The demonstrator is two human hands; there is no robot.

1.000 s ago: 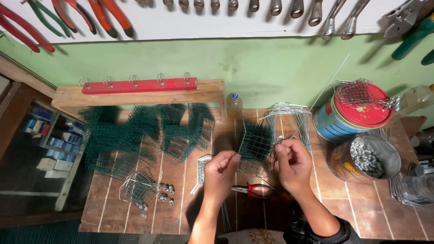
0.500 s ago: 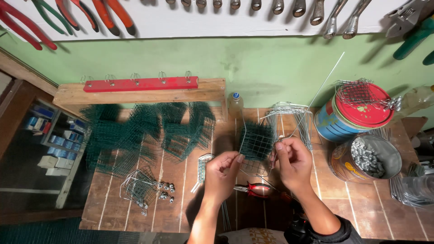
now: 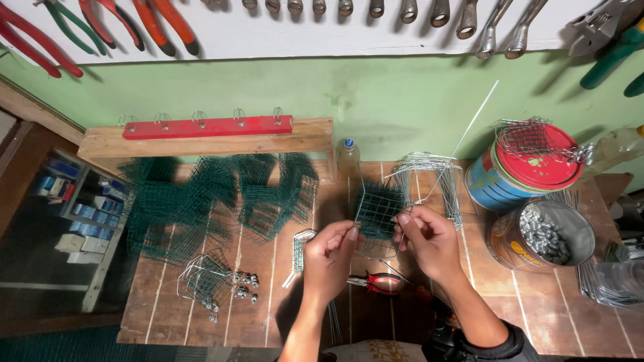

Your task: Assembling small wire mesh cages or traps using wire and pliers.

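Your left hand and right hand each pinched an edge of a green wire mesh piece above the table's middle.

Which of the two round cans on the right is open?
The lower, brown can is open and shows small silvery metal parts inside. The blue-sided can behind it is closed by a red lid with a wire mesh piece on top.

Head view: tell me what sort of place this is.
Probably a small craft workshop: pliers and spanners hang on the wall, green wire mesh pieces cover the wooden bench, and both hands work wire.
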